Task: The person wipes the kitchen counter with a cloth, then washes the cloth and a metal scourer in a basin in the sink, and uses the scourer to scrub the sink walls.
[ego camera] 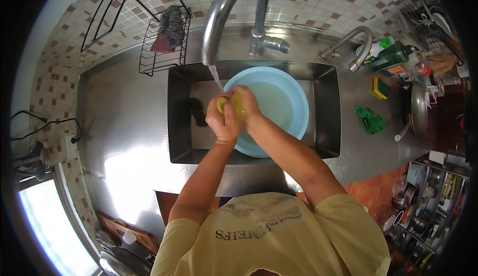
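My left hand (pixel 224 121) and my right hand (pixel 244 106) are pressed together around a wet yellow cloth or sponge (pixel 236 104); its exact kind is hard to tell. Water (pixel 216 78) runs from the large curved metal faucet (pixel 210 44) down beside my fingers. Beneath my hands, a light blue plastic basin (pixel 298 108) holds cloudy water and sits in the stainless steel sink (pixel 328 111). Part of the basin is hidden by my forearms.
A black wire rack (pixel 143 61) with a grey scouring pad (pixel 171 23) hangs at the back left. Right of the sink are a smaller faucet (pixel 364 31), a yellow-green sponge (pixel 380 88), a green cloth (pixel 370 120), bottles (pixel 392 56) and a pan lid (pixel 419 106). A dark drain opening lies left of the basin.
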The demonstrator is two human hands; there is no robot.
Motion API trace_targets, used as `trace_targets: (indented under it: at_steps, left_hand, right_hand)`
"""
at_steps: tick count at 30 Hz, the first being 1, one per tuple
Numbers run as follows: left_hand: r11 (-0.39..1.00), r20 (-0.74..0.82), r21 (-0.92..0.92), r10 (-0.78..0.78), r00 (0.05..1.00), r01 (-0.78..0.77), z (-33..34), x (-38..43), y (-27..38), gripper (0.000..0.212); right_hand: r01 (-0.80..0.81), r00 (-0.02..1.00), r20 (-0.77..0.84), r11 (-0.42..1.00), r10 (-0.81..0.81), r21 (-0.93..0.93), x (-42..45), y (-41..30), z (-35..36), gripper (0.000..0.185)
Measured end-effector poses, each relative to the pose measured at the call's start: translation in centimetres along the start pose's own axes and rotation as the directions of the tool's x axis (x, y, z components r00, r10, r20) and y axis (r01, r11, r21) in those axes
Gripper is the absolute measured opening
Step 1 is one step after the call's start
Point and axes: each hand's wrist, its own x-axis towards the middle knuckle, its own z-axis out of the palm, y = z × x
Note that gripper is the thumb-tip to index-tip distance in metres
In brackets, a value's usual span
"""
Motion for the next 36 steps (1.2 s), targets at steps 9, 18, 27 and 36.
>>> trace_targets:
  at_steps: [9, 18, 27, 36]
  left_hand:
    - [0.970, 0.200, 0.128, 0.180, 0.963, -0.208, -2.7, 0.4, -3.6, 0.023]
    - [0.346, 0.235, -0.581, -0.795, 0.559, 0.736, -5.3, 3.6, -7.5, 0.048]
    - [0.241, 0.259, -0.563, -0.857, 0.445, 0.791, -6.2, 3.0, -7.6, 0.034]
    - [0.631, 0.301, -0.174, -0.697, 0.651, 0.756, -6.3, 0.4, -7.0, 0.034]
  right_hand:
    - [0.007, 0.995, -0.095, 0.989, -0.021, -0.148, 0.9, 3.7, -2.5, 0.031]
    - [-0.173, 0.975, 0.035, 0.850, 0.219, -0.498, -3.5, -1.2, -5.4, 0.050]
    - [0.147, 0.975, 0.219, 0.843, -0.035, -0.518, -3.4, -5.7, -2.4, 0.040]
    - [0.399, 0.817, 0.576, 0.738, -0.018, -0.544, -4.5, -8.0, 3.2, 0.061]
